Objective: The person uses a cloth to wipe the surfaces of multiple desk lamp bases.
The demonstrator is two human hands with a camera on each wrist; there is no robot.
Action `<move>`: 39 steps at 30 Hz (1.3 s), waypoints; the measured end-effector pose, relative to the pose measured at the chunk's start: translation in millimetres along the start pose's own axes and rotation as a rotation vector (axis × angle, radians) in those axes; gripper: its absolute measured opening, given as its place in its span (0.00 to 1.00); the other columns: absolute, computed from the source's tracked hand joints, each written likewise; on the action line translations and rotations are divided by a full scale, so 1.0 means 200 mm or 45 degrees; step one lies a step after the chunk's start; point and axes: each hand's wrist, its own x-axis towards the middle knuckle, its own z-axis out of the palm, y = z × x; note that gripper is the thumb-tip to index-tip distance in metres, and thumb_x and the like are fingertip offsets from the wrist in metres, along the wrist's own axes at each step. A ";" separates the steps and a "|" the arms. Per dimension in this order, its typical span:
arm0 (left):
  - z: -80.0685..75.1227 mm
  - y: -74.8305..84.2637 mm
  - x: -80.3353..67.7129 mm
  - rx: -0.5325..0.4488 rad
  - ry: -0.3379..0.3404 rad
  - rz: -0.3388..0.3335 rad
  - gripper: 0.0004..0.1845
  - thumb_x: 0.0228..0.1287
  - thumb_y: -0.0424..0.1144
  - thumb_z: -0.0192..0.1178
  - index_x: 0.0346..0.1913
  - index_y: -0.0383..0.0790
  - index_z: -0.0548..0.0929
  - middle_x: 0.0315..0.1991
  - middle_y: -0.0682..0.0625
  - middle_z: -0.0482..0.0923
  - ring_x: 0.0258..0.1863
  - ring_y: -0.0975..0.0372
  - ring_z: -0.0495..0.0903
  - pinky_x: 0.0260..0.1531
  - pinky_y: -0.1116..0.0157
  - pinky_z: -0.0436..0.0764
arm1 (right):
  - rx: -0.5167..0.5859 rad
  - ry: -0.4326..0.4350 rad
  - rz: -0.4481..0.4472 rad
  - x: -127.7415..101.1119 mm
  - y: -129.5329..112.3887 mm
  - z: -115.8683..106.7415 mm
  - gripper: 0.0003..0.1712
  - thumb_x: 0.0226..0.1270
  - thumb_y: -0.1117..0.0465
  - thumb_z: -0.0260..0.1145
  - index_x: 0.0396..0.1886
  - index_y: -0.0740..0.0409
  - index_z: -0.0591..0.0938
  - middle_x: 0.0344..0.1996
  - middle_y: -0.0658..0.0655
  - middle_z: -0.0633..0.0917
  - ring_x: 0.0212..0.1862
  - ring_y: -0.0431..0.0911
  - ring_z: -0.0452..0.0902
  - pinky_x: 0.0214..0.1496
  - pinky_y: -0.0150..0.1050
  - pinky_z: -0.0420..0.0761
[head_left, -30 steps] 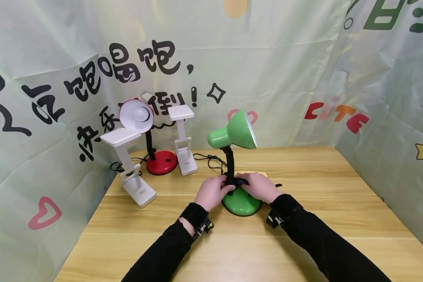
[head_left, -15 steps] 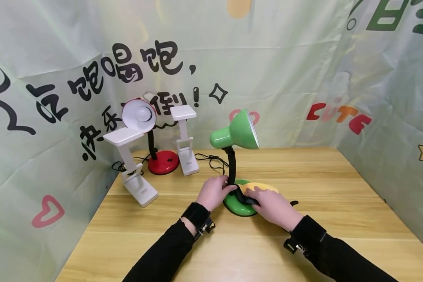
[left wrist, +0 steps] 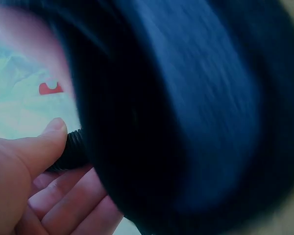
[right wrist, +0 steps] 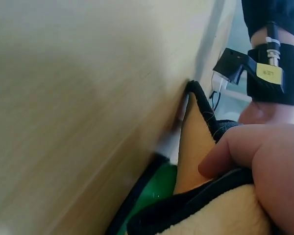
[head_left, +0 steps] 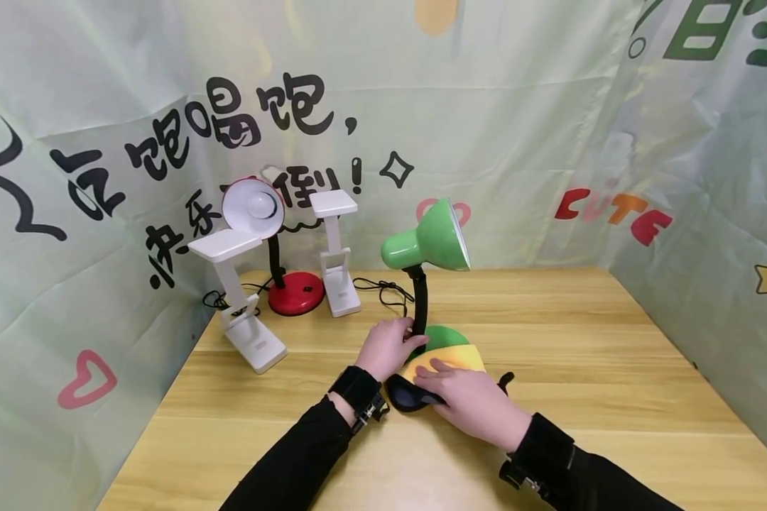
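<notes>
We take the green lamp as our landmark; it stands on the wooden table, near the middle, its shade tilted up and to the right.

Left hand: curled round the foot of the lamp's black gooseneck, just above the green base. The left wrist view confirms it: thumb and fingers wrap the ribbed black stem. We judge this grip is there to steady the lamp against the pressure of the other hand.

Right hand: lies palm down, fingers fairly straight, pressing a yellow cloth with black edging onto the front of the lamp's base. The cloth drapes from the base down to the table in front of the lamp. In the right wrist view the thumb bears on the cloth's black trim, with green base showing under it. A flat hand suits spreading the pressure over the curved base; nothing is clenched.

Behind and left of the green lamp: a red lamp with white-lined shade, flanked by two white folding lamps. Black cords trail behind the green lamp. Printed fabric backdrop surrounds the table.
</notes>
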 end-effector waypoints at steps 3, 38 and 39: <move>0.00 0.00 0.00 0.002 0.001 -0.007 0.15 0.70 0.55 0.62 0.32 0.50 0.78 0.20 0.57 0.75 0.16 0.67 0.71 0.18 0.70 0.67 | -0.060 0.048 -0.059 0.05 -0.02 0.04 0.23 0.59 0.58 0.75 0.57 0.50 0.86 0.58 0.51 0.86 0.62 0.52 0.82 0.52 0.48 0.85; -0.01 0.01 0.00 -0.014 -0.008 -0.008 0.13 0.71 0.53 0.63 0.33 0.49 0.81 0.22 0.59 0.77 0.17 0.68 0.68 0.18 0.71 0.63 | 0.150 -0.044 0.270 -0.10 0.31 -0.02 0.21 0.67 0.63 0.68 0.60 0.47 0.85 0.62 0.60 0.83 0.62 0.57 0.81 0.44 0.52 0.84; -0.01 0.01 0.00 -0.010 -0.007 -0.005 0.13 0.71 0.54 0.63 0.33 0.49 0.81 0.22 0.59 0.77 0.17 0.68 0.68 0.18 0.71 0.63 | 0.150 -0.026 0.284 -0.08 0.32 0.00 0.21 0.68 0.63 0.67 0.60 0.48 0.84 0.62 0.60 0.83 0.63 0.57 0.81 0.46 0.54 0.85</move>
